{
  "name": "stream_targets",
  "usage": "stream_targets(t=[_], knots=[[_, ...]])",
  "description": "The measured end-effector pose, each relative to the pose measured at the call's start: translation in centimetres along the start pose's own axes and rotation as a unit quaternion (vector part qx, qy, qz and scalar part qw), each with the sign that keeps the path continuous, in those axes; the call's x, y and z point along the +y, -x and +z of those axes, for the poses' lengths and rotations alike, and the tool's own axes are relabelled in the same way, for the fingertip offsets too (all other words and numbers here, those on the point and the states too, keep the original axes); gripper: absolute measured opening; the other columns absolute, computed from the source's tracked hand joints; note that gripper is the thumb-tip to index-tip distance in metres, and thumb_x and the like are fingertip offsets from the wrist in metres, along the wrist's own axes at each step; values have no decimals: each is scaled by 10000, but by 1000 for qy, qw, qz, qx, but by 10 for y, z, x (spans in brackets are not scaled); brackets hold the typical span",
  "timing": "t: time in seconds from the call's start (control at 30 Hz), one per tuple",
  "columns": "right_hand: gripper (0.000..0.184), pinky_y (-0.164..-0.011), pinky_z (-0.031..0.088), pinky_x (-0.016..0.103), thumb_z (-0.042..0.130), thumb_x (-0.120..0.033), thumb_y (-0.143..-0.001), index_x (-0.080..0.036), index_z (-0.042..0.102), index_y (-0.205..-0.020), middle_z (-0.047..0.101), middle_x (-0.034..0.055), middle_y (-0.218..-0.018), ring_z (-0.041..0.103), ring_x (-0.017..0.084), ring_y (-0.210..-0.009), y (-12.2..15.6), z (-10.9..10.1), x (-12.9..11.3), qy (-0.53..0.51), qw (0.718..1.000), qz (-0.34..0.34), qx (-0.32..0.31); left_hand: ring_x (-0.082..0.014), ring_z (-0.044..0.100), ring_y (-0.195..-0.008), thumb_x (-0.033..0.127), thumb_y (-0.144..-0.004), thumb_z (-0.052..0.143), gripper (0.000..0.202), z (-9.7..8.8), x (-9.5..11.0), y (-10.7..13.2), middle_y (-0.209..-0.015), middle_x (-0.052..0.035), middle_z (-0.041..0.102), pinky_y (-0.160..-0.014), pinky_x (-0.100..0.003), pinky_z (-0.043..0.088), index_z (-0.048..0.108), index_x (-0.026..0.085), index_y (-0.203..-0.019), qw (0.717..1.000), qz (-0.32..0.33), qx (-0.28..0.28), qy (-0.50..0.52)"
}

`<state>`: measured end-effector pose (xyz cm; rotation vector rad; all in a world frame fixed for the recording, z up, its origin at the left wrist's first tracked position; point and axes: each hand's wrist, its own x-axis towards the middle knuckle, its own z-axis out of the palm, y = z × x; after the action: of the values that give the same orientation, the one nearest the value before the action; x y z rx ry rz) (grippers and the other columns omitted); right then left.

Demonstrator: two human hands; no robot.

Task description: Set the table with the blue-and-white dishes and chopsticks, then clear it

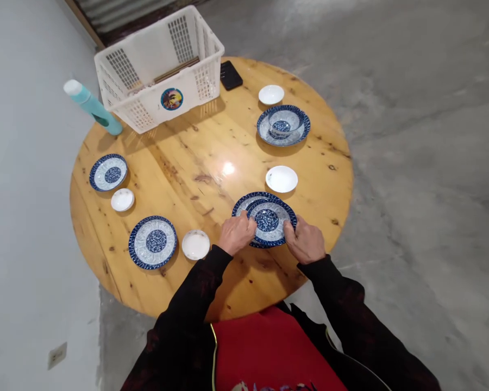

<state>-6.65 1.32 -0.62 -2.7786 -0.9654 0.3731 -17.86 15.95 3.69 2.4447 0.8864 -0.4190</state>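
Observation:
Near the front right of the round table, my left hand (239, 232) and my right hand (305, 241) are closed at opposite sides of a blue-and-white plate (267, 220). My thumbs lie over its rim, and the other fingers are mostly hidden. It overlaps a second blue-patterned plate (240, 204), whose rim shows behind it at the upper left. Whether my fingers also grip that second plate, I cannot tell. Just beyond them is a white bowl (281, 179), apart from both hands. Left of my left hand sits a small white bowl (195, 245).
A white plastic basket (193, 89) stands at the back, with a turquoise bottle (93, 111) on its left and a black phone (231, 75) on its right. More patterned plates (152, 243) and white bowls (123, 200) lie around the wooden table (179, 174). A clear bowl (286, 122) rests on one plate.

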Motion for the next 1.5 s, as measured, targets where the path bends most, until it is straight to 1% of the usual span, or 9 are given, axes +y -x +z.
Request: stream_targets(t=[0.2,0.33,0.6,0.83,1.0,1.17,1.27,1.37,1.5], knots=[[495,-612,405,327,394,-367,-956,-35,604,-1258,702,169,-720,645,293,-680,-8,4,6,0,1000,-16,2,-302,728,-1004,288,-1023,326,446,6,5,-2,-1008,-145,756,-888,-359,499,439,117,-1419,999,-30,2,-13],[554,-643,455,347,412,-373,-949,-10,545,-1346,714,187,-754,674,311,-712,-13,4,6,19,999,-18,-24,-308,737,-967,281,-1006,344,504,8,5,-4,-974,-128,759,-856,-362,504,367,131,-1487,999,-32,11,-13],[567,-659,499,389,391,-362,-985,-20,503,-1423,749,232,-835,733,366,-775,-19,-2,-5,81,992,-23,-93,-316,742,-927,270,-990,366,514,9,-1,-8,-945,-145,759,-825,-376,523,372,127,-1484,999,-30,5,-26],[524,-695,510,379,423,-382,-986,-61,549,-1380,765,212,-860,742,339,-794,-21,5,0,41,995,-21,-90,-309,740,-928,328,-1010,381,418,10,-6,-11,-947,-146,762,-835,-376,529,509,145,-1365,999,-32,18,-36],[436,-810,527,346,482,-460,-938,-134,682,-1150,767,163,-1025,723,291,-962,-33,17,8,-161,983,-50,-69,-302,688,-1110,507,-990,469,463,14,-16,-19,-1205,-147,718,-967,-390,507,563,177,-1301,995,-22,14,100],[349,-822,560,370,539,-414,-841,-180,727,-1020,784,87,-931,716,269,-914,-46,26,4,-346,931,-48,-103,-257,662,-1137,449,-978,487,409,31,-28,-31,-1241,-96,712,-1015,-375,503,584,198,-1286,956,-7,-19,292],[335,-841,568,398,541,-365,-790,-181,741,-985,786,81,-892,716,283,-916,-47,26,0,-391,914,-46,-98,-256,629,-1190,358,-957,501,400,42,-32,-34,-1281,-105,693,-1071,-396,474,584,178,-1305,938,-15,-5,345],[379,-847,568,408,501,-375,-789,-169,737,-1002,787,103,-923,720,289,-894,-39,24,-4,-404,910,-45,-78,-261,602,-1219,297,-926,513,431,45,-32,-30,-1301,-105,678,-1108,-415,447,579,168,-1333,916,-10,11,401],[454,-880,562,419,458,-426,-808,-145,725,-1044,781,147,-990,727,300,-908,-17,20,-7,-385,922,-38,-21,-276,600,-1186,282,-899,522,459,41,-31,-8,-1248,-101,691,-1105,-440,445,592,153,-1334,861,34,15,507]])
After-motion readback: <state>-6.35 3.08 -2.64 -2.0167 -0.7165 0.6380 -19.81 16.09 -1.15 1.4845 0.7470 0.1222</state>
